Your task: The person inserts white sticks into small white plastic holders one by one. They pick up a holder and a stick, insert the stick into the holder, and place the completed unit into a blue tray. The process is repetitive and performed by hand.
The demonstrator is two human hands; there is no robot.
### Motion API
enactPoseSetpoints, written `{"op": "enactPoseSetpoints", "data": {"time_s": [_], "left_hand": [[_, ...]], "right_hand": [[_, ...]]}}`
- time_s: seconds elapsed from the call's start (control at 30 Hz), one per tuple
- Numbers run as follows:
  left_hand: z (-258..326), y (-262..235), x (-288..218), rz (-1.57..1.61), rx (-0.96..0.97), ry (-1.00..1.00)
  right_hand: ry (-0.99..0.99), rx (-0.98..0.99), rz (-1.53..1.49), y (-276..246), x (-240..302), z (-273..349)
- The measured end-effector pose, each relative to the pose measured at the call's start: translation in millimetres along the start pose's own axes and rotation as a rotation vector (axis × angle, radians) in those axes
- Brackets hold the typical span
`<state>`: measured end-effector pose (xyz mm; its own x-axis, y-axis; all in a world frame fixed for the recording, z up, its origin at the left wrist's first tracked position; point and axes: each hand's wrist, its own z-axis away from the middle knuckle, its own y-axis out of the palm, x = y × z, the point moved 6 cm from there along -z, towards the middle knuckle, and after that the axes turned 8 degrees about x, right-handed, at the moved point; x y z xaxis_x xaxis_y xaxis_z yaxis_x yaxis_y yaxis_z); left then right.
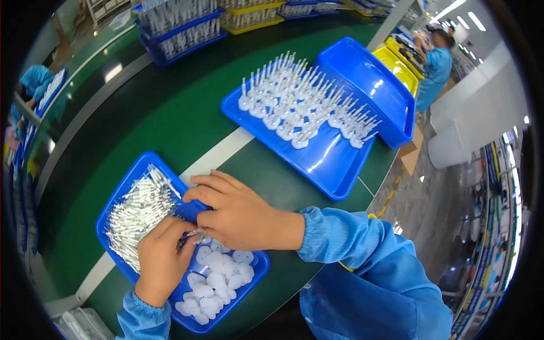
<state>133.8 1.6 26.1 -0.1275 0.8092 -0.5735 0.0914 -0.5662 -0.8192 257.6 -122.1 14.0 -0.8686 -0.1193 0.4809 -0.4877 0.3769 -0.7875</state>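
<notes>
Left hand and right hand clamp their fingers on a small piece, seemingly clear, over the blue tray of white discs and rods

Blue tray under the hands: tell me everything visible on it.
The blue tray looks like glossy plastic, with rounded corners and a raised rim. It lies flat on the green table, slanted in view. Slim whitish parts fill its far end, white discs its near end. Hands hide its middle; whether they touch it is unclear.
</notes>
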Motion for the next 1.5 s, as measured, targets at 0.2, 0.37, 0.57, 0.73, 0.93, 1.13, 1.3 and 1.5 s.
{"op": "enactPoseSetpoints", "data": {"time_s": [0.2,0.37,0.57,0.73,0.93,1.13,1.3,1.5], "left_hand": [[30,-32,-4,0.057,-0.089,-0.096],[38,-38,7,0.067,-0.040,-0.133],[25,-33,-4,0.089,-0.026,-0.141],[34,-32,-4,0.089,-0.029,-0.166],[88,-34,4,0.046,0.027,-0.190],[107,-12,2,0.049,0.101,-0.151],[125,-16,2,0.029,-0.079,-0.112],[134,-19,11,-0.076,-0.201,-0.169]], "right_hand": [[0.216,-0.168,-0.039,-87,-19,70],[0.669,-0.370,0.379,-169,-79,153],[0.844,-0.185,0.467,-162,-86,170],[0.568,-0.176,0.644,-154,-98,161],[0.523,-0.054,0.422,-141,-48,129],[-0.014,0.135,0.168,-50,33,29],[-0.274,0.179,0.139,15,67,-42],[-0.254,0.319,0.334,63,82,-55]]}}
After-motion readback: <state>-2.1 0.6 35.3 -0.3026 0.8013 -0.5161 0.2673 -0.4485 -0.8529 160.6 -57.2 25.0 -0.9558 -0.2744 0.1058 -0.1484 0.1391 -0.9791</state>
